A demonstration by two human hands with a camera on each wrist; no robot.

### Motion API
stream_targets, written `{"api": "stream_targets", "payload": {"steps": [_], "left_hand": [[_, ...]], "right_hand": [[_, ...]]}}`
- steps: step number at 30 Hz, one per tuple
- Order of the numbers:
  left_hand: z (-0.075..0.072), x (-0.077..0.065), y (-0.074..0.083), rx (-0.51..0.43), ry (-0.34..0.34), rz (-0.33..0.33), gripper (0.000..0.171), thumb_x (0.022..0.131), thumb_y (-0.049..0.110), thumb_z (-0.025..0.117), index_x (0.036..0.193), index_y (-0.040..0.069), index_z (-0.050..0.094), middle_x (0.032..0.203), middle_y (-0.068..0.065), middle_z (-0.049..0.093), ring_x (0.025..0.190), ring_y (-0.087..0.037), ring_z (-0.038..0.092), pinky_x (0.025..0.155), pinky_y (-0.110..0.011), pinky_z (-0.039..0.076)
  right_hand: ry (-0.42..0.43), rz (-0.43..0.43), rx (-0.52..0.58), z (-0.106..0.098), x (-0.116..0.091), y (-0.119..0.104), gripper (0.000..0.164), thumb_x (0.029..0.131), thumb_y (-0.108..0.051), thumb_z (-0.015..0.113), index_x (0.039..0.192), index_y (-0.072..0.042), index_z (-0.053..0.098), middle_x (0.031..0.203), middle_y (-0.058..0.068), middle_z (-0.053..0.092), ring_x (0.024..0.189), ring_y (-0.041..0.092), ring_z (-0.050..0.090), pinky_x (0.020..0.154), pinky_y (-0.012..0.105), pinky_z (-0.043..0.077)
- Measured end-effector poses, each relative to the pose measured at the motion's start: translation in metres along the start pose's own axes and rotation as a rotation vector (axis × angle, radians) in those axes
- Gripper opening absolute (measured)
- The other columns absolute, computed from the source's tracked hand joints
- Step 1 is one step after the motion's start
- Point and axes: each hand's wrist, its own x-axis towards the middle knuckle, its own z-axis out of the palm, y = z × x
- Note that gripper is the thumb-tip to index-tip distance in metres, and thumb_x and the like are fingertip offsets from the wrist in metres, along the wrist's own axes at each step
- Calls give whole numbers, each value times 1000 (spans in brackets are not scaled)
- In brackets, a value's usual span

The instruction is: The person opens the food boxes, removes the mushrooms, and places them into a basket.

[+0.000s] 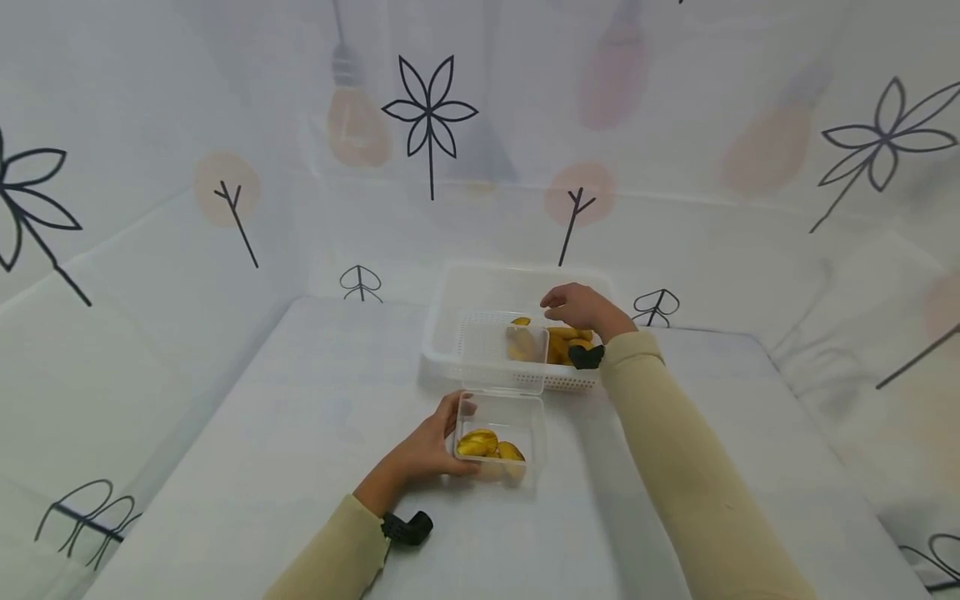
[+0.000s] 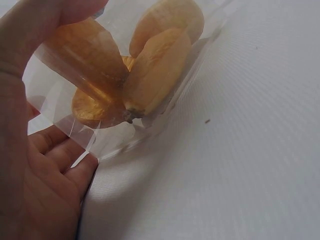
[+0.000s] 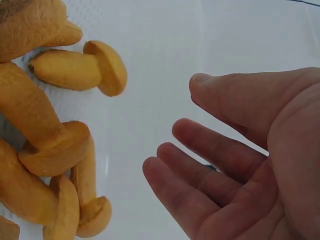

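Observation:
My left hand [image 1: 423,450] grips the left side of a clear plastic box [image 1: 540,429], thumb at the front and fingers behind. Several yellow mushrooms [image 1: 477,442] lie in the box; through its wall, the left wrist view shows their pale orange stems and caps [image 2: 157,72]. The box's clear lid [image 1: 487,358] is flipped back, overlapping the front of a white basket [image 1: 441,333]. Above the basket hovers my right hand [image 1: 581,307], empty, fingers loosely bent and thumb apart. More yellow mushrooms [image 3: 65,69] lie in the basket, left of the fingertips in the right wrist view.
The white tabletop [image 1: 337,375] carries the box in front and the basket at the back. A white cloth backdrop [image 1: 510,217] with printed flowers and bulbs rises right behind the basket. Black wrist straps [image 1: 408,529] sit on both forearms.

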Motion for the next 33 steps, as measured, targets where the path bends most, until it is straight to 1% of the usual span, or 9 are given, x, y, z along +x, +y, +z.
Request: {"api": "stream_targets", "payload": {"steps": [4,6,13,19,21,24,28,33], "left_hand": [[-1,0,1,2,1,-7,107,69,31,87,149,19,18,155,-8,31,146,-22,29,118,-44,26],[-1,0,2,1,3,-15,107,68,31,88,149,20,18,157,-7,29,147,-21,28,118,-43,26],[0,0,2,-4,5,-10,107,68,30,87,149,20,18,157,-9,29,147,-23,28,118,-44,26],[0,2,2,2,1,-15,107,68,34,87,149,23,18,157,-7,29,147,-19,28,118,-41,26],[1,2,2,3,0,-10,107,69,33,87,150,21,18,158,-8,28,147,-20,27,118,-42,26],[1,2,1,5,2,-16,107,68,32,87,150,21,18,158,-8,27,147,-20,27,119,-42,25],[2,2,2,14,6,-22,107,68,33,87,149,21,18,157,-8,28,147,-20,26,118,-41,25],[2,1,2,10,8,-18,106,69,30,87,150,19,19,156,-8,30,147,-22,27,118,-42,25]], "right_hand": [[17,-14,5,1,-8,-2,36,99,-24,52,133,-10,55,140,16,53,128,36,49,107,53,42],[27,-21,1,2,-12,-3,37,99,-25,53,133,-11,55,140,15,53,128,36,49,107,53,42],[79,-75,-51,2,-29,-7,36,99,-24,51,132,-11,56,138,17,54,127,37,50,106,55,42],[126,-90,-64,-1,-42,-7,35,100,-26,50,132,-14,57,138,16,54,128,36,49,106,56,41],[137,-97,-62,0,-47,-9,34,100,-26,50,132,-15,57,139,16,53,129,36,48,106,56,40],[153,-92,-55,1,-56,-14,33,100,-26,50,131,-16,57,140,16,52,131,37,47,107,57,40],[172,-86,-46,4,-67,-19,33,100,-26,51,130,-17,57,138,15,54,129,36,49,105,55,43],[198,-101,-35,8,-79,-21,32,100,-26,50,129,-17,58,135,14,56,125,35,54,101,53,47]]}}
